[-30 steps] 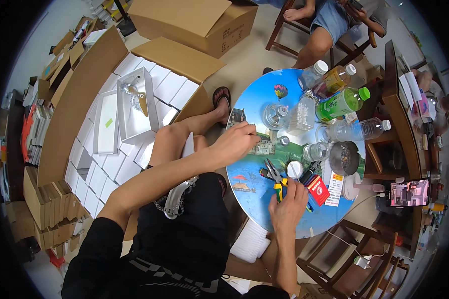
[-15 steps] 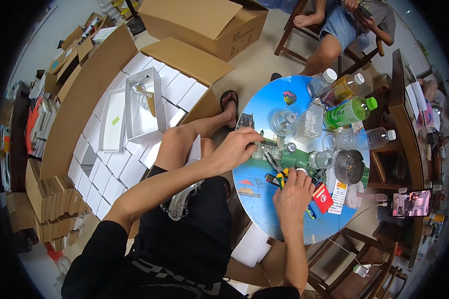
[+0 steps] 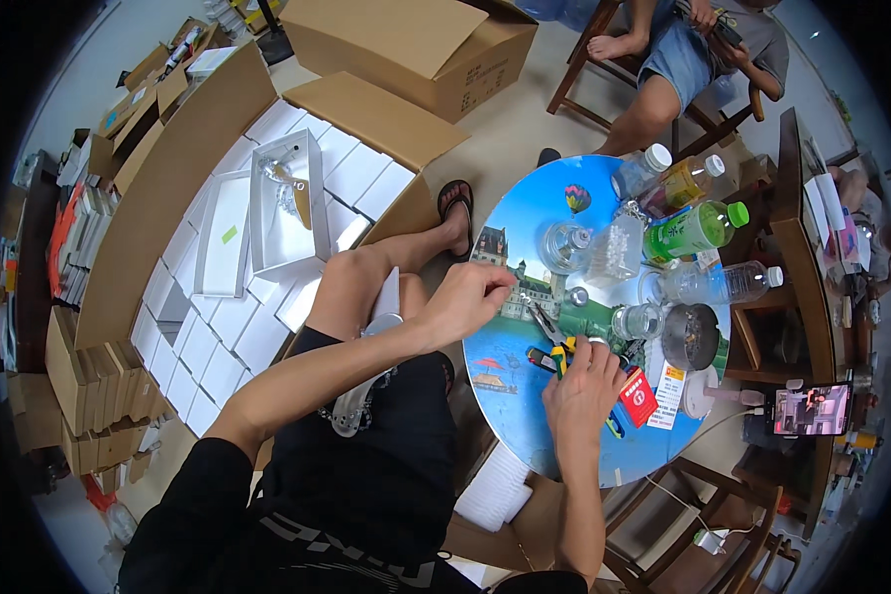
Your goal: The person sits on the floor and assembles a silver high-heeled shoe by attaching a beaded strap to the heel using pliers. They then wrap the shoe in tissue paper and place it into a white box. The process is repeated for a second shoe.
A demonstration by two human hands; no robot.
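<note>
Head view, right of centre: the right hand [image 3: 582,384] has come up over the round white-topped container [image 3: 597,341] in the last 1 second, so only a sliver of its pale top shows past the fingers. That probably puts the container within the hand's grasp, though I cannot tell whether the curled fingers grip it or merely rest there. Near the middle of the frame, the left hand [image 3: 468,302] keeps much the same pose over the table edge, thumb and fingertips drawn together; whether a small thing is pinched between them I cannot tell.

Just left of the right hand lie the pliers [image 3: 560,359], with bare metal jaws and yellow-and-green handles. To its right, a red box [image 3: 639,398] has flat faces and crisp corners. Higher up stand a squat, see-through jar [image 3: 638,321] and a dark, round-rimmed bowl [image 3: 690,337]. All sit on the glossy, picture-printed round table [image 3: 535,436]. At upper left, smooth white cartons fill a matte brown cardboard box [image 3: 173,213].
</note>
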